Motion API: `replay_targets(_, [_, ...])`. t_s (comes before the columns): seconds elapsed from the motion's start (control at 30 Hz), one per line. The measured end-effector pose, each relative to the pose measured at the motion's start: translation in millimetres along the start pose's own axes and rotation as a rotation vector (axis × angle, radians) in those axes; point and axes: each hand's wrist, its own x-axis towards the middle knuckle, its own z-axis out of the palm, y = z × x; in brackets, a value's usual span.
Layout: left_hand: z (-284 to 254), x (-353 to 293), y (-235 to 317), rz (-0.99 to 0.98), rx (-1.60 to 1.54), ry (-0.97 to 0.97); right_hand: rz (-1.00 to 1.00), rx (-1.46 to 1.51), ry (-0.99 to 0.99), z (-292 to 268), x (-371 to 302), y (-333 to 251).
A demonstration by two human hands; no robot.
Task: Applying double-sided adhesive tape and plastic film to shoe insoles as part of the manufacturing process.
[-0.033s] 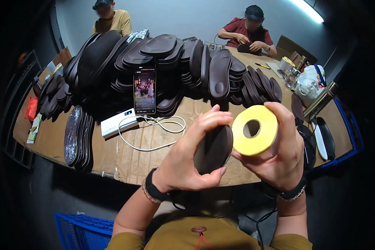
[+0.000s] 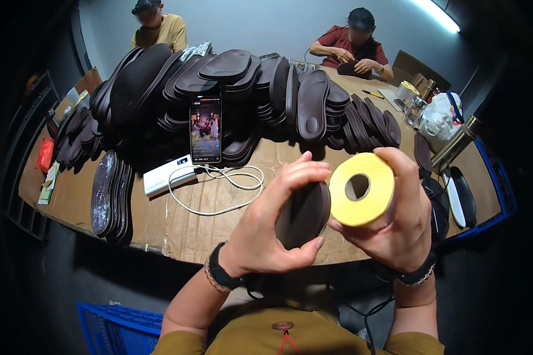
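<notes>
Between the thumb and fingers of my left hand [image 2: 272, 222] a dark brown insole [image 2: 311, 214] is gripped by its edges, tilted so that its far end points away from me. My right hand [image 2: 400, 222] wraps round a roll of yellow tape or labels [image 2: 344, 207], its flat side and round core hole facing me. The roll is right beside the insole's right edge; whether they touch I cannot tell. Both hands are raised over the near edge of the cardboard-covered table [image 2: 189, 234].
Piles of dark insoles [image 2: 225, 65] span the table's far side. A phone [image 2: 205, 130] leans there, cabled to a white power bank [image 2: 169, 176]. Plastic-wrapped insoles [image 2: 105, 192] stand at left. Two people work opposite. A blue crate [image 2: 121, 325] sits below left.
The yellow roll and my right hand have dropped very slightly. My left hand with the insole has barely shifted.
</notes>
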Motion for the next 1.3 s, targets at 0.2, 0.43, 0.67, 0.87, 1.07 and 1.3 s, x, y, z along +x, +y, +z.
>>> replay_targets(0.2, [7,1,5,0.018,0.031,0.092,-0.072,0.093,-0.076,-8,8,4])
replay_targets(0.43, [1,-3,4,-0.033,0.025,0.095,-0.285,-0.109,0.223,-11,14,5])
replay_targets(0.67, [2,-6,5,-0.026,0.008,0.07,-0.233,-0.192,0.22,-2,24,5])
replay_targets(0.87, [2,-5,6,-0.014,0.011,0.066,-0.219,-0.174,0.21,0,26,6])
replay_targets(1.07, [3,-5,8,-0.008,0.005,0.07,-0.149,-0.152,0.165,-1,25,2])
replay_targets(1.3, [16,-15,16,-0.069,0.016,0.173,-0.09,-0.108,0.095,0,17,-8])
